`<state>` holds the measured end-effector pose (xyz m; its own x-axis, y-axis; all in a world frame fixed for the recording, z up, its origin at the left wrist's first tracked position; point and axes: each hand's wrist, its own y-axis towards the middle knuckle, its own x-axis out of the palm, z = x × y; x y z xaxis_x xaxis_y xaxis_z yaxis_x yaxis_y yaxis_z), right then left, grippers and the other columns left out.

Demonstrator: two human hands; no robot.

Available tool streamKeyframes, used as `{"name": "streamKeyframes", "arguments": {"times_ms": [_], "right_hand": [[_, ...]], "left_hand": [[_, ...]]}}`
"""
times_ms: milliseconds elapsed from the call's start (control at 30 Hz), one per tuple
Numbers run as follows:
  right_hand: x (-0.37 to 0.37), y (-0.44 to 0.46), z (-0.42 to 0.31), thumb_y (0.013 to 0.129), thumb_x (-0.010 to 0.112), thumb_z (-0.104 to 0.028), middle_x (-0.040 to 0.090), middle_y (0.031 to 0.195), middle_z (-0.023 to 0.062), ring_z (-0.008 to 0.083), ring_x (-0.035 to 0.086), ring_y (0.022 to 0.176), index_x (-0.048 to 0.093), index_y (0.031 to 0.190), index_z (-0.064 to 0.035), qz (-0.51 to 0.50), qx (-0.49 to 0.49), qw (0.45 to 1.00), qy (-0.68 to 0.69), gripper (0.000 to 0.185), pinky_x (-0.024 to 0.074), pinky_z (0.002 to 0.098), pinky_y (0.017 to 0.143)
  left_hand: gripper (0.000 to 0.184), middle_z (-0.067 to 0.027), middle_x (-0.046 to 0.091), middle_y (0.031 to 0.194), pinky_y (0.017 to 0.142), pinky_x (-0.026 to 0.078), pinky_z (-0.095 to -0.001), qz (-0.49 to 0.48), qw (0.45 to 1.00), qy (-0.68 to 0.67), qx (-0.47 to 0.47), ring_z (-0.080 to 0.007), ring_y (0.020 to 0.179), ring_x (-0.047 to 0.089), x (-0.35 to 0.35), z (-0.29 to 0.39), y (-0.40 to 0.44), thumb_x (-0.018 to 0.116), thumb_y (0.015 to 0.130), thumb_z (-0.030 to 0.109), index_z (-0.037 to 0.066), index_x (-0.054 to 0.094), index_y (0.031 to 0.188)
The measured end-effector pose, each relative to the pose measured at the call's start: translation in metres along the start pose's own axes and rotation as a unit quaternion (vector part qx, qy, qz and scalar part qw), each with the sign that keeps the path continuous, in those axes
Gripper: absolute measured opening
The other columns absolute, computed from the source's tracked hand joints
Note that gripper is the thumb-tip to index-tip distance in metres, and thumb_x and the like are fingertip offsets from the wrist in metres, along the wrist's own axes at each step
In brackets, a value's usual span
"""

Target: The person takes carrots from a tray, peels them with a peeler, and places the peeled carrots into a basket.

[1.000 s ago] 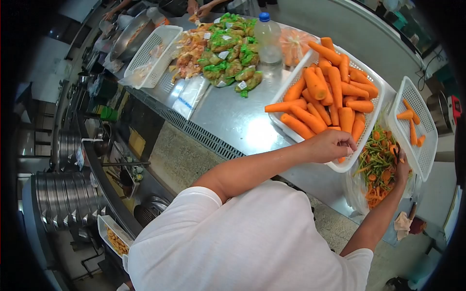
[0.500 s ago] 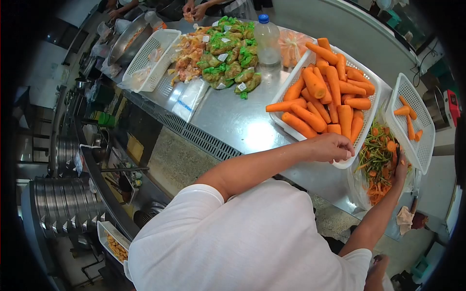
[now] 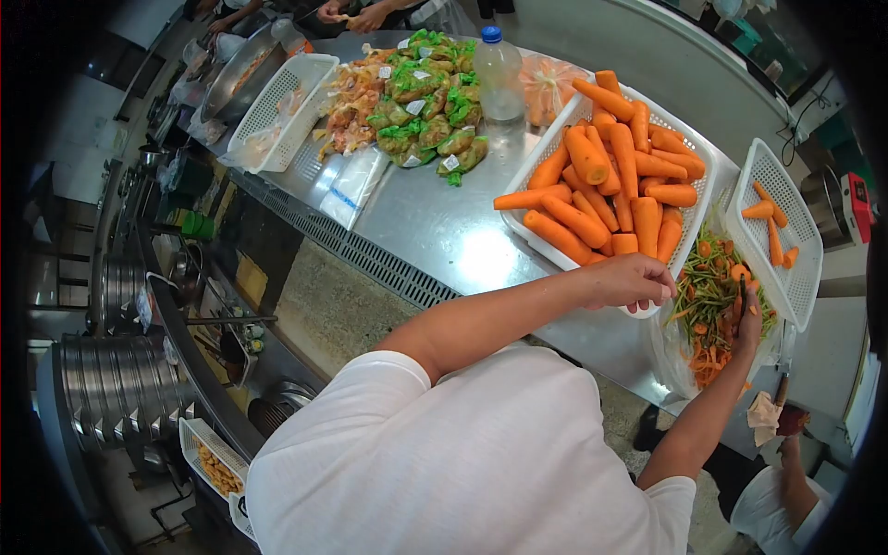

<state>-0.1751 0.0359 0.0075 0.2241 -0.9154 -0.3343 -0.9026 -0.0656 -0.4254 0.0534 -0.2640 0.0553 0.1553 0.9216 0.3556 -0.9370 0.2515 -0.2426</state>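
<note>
My left hand (image 3: 635,282) is at the near corner of a white basket (image 3: 698,231) heaped with peeled carrots (image 3: 592,217). Its fingers are curled together, and what they hold, if anything, is hidden. To the right, my right hand (image 3: 749,319) is over a clear plastic bag (image 3: 659,356) of thin green-and-orange scraps and orange shavings (image 3: 708,365). Its fingers are closed around a narrow dark object that I cannot identify. A smaller white basket (image 3: 800,287) with several carrot pieces (image 3: 775,242) stands tilted just beyond it.
Green-tied bags (image 3: 425,102), a blue-capped bottle (image 3: 499,83), a bag with orange contents (image 3: 548,88) and a white tray (image 3: 287,111) stand on the steel table (image 3: 416,231). Another person's hands (image 3: 356,17) are at its far end. A person (image 3: 772,499) is at lower right.
The person at lower right has come further into view. The view has shifted slightly, moving the table items left. My two hands stay in nearly the same places by the baskets.
</note>
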Motion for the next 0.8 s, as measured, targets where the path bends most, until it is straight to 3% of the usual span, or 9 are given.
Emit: {"name": "streamKeyframes", "arguments": {"times_ms": [67, 267, 433, 533, 600, 633, 700, 800], "right_hand": [[-0.002, -0.010, 0.000, 0.097, 0.056, -0.058, 0.046, 0.064, -0.0054, 0.0082, 0.032, 0.038, 0.060, 0.131, -0.0136, 0.056, 0.033, 0.998, 0.020, 0.056, 0.0275, 0.0284, 0.035], [-0.005, -0.048, 0.016, 0.098, 0.055, -0.055, 0.061, 0.083, 0.0002, 0.0065, 0.036, 0.041, 0.062, 0.123, -0.0122, 0.146, -0.080, 0.981, 0.100, 0.049, 0.0321, 0.0253, 0.037], [-0.001, -0.088, 0.014, 0.102, 0.049, -0.049, 0.067, 0.103, 0.0049, 0.0044, 0.040, 0.044, 0.060, 0.125, -0.0085, -0.089, -0.157, 0.953, 0.245, 0.048, 0.0322, 0.0199, 0.037], [0.005, -0.095, 0.036, 0.102, 0.050, -0.048, 0.065, 0.098, 0.0039, 0.0067, 0.044, 0.047, 0.059, 0.125, -0.0072, -0.180, -0.146, 0.933, 0.274, 0.048, 0.0344, 0.0210, 0.038], [0.006, -0.102, 0.054, 0.102, 0.051, -0.050, 0.064, 0.098, 0.0029, 0.0055, 0.045, 0.050, 0.059, 0.127, -0.0059, -0.274, -0.192, 0.909, 0.247, 0.051, 0.0337, 0.0201, 0.041], [0.003, -0.107, 0.058, 0.102, 0.051, -0.050, 0.064, 0.098, 0.0029, 0.0055, 0.045, 0.050, 0.059, 0.127, -0.0059, -0.272, -0.189, 0.911, 0.245, 0.051, 0.0337, 0.0201, 0.041], [0.002, -0.115, 0.058, 0.101, 0.051, -0.053, 0.064, 0.100, 0.0023, 0.0032, 0.043, 0.052, 0.059, 0.131, -0.0050, -0.324, -0.232, 0.909, 0.127, 0.057, 0.0323, 0.0187, 0.044], [-0.015, -0.135, 0.035, 0.101, 0.049, -0.057, 0.064, 0.102, 0.0019, 0.0019, 0.044, 0.056, 0.057, 0.136, -0.0050, -0.368, -0.199, 0.907, 0.041, 0.063, 0.0324, 0.0185, 0.046]], "left_hand": [[0.024, 0.0017, 0.060, 0.091, 0.067, 0.049, -0.0248, 0.004, 1.000, -0.010, 0.002, -0.0083, 0.078, 0.054, -0.002, 0.002, -0.001, 0.060, 0.098, 0.024, 0.007, 0.064, 0.113], [0.025, -0.0001, 0.060, 0.094, 0.068, 0.050, -0.0252, 0.018, 1.000, -0.014, -0.019, -0.0079, 0.078, 0.055, 0.008, 0.008, 0.002, 0.059, 0.099, 0.024, 0.006, 0.063, 0.115], [0.035, -0.0003, 0.060, 0.102, 0.073, 0.051, -0.0276, 0.025, 0.999, -0.040, 0.003, -0.0100, 0.087, 0.056, 0.045, -0.003, 0.025, 0.059, 0.100, 0.029, 0.006, 0.058, 0.126], [0.041, 0.0000, 0.059, 0.106, 0.077, 0.049, -0.0296, 0.096, 0.994, -0.050, 0.026, -0.0108, 0.094, 0.055, 0.076, -0.023, 0.052, 0.057, 0.101, 0.036, 0.008, 0.054, 0.131], [0.042, 0.0001, 0.058, 0.107, 0.078, 0.048, -0.0299, 0.114, 0.991, -0.073, 0.018, -0.0106, 0.095, 0.054, 0.092, -0.033, 0.063, 0.056, 0.101, 0.040, 0.010, 0.054, 0.131], [0.043, 0.0003, 0.058, 0.107, 0.079, 0.047, -0.0302, 0.133, 0.986, -0.096, 0.011, -0.0105, 0.097, 0.054, 0.100, -0.038, 0.067, 0.054, 0.102, 0.043, 0.011, 0.054, 0.131], [0.044, 0.0002, 0.058, 0.107, 0.080, 0.047, -0.0307, 0.143, 0.984, -0.104, -0.010, -0.0108, 0.096, 0.054, 0.114, -0.048, 0.074, 0.052, 0.102, 0.048, 0.014, 0.054, 0.130], [0.038, -0.0011, 0.059, 0.104, 0.078, 0.049, -0.0320, 0.183, 0.963, -0.197, 0.017, -0.0125, 0.095, 0.056, 0.133, -0.060, 0.076, 0.052, 0.103, 0.045, 0.013, 0.056, 0.121]]}}
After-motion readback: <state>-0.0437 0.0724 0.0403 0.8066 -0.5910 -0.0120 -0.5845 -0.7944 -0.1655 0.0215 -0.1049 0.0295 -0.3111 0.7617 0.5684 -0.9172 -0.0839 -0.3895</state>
